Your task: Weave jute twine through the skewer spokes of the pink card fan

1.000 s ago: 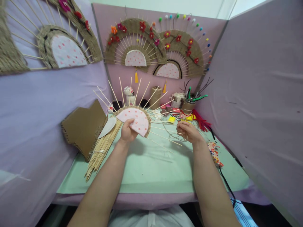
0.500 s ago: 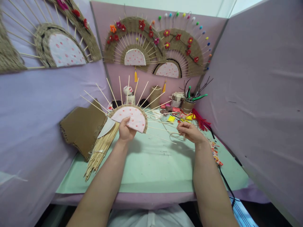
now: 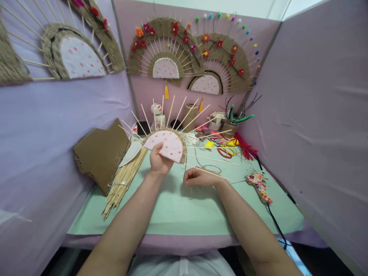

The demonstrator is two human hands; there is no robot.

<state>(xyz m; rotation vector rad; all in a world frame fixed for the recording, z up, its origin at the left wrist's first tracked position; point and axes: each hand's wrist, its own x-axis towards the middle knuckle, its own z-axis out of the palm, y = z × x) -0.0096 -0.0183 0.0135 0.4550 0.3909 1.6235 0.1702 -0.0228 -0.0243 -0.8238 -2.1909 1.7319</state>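
My left hand [image 3: 161,160] is closed on the lower edge of a half-round fan base [image 3: 169,142], faced with pink-dotted white cloth and rimmed with wound twine. Thin bamboo sticks [image 3: 188,115] spread out from its curved edge like rays. Just below its right end, my right hand [image 3: 201,178] is pinched on a strand of twine that runs up to the rim. More twine [image 3: 211,168] lies in loose loops on the table behind that hand. The tips of the right fingers are partly hidden.
A bundle of bamboo sticks [image 3: 123,184] and brown cardboard [image 3: 100,153] lie at left. Red-handled scissors [image 3: 226,152], a patterned glue gun [image 3: 259,187] with a black cord, and a twine spool [image 3: 190,117] stand or lie around. Finished fans [image 3: 165,42] hang on the back wall.
My right hand has moved left and down from the stick tips to below the fan's right end. The scissors and glue gun are now uncovered. The fan has shifted slightly right.
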